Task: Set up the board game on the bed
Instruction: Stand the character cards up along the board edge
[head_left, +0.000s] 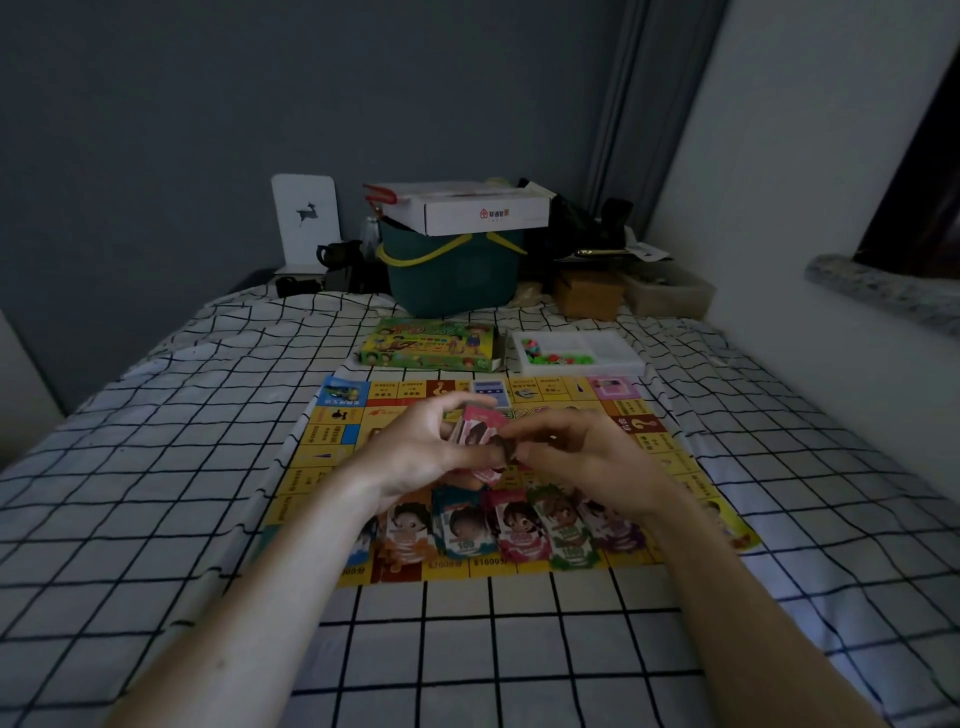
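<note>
Bed (156, 467): checked sheet, stretching under both forearms and out past the hands.
Board (332, 441): unfolded, lying flat directly beneath the hands. That step looks done.
Game box (431, 345): open, just beyond the board, ahead of the left hand.
Tray (613, 348): white, beyond the right hand, small coloured pieces heaped in one compartment, likely not yet handed out.
Sorted notes (514, 530): row of piles under the wrists, near edge of the board. Partly done.
Stack (480, 428): pink-faced notes, up between the hands, not yet dealt.
Left hand (431, 447): curled round the stack.
Right hand (582, 457): fingers bent, pinching at the stack's near edge.
</note>
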